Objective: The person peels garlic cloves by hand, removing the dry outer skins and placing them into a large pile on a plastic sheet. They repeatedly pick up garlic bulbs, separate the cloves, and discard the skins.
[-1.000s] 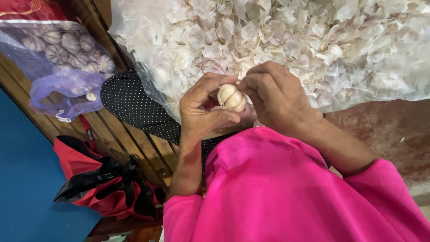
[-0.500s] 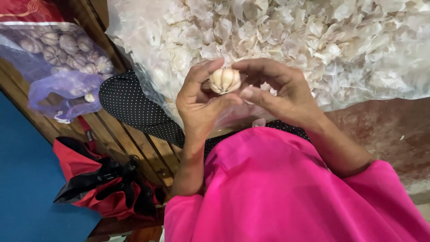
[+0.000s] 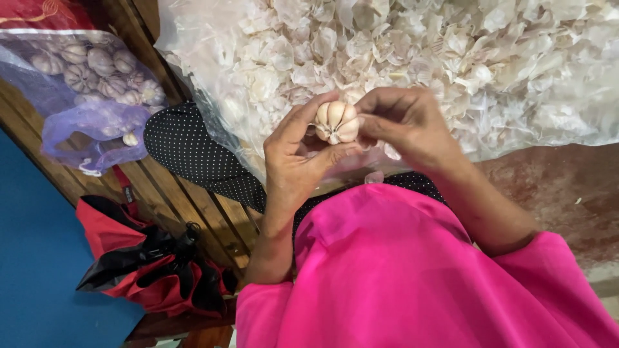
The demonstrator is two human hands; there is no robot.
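Head view: left hand [image 3: 298, 158] and right hand [image 3: 405, 125] fingers closed around garlic bulb [image 3: 336, 122] at frame centre, above peel pile [image 3: 490, 58]; loose cloves may slip if grip loosens.

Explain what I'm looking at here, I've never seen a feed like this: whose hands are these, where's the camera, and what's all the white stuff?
There is no machine: these are a person's two bare hands, filmed by a camera worn on the head and looking down. The pink cloth at the bottom is the person's own clothing.

The left hand cradles a garlic bulb, and the right hand pinches it from the other side with its fingers.

Behind the hands lies a clear bag heaped with white garlic skins. At upper left, a purple mesh bag holds whole bulbs. Below it are wooden slats, a red and black bag and a blue surface.
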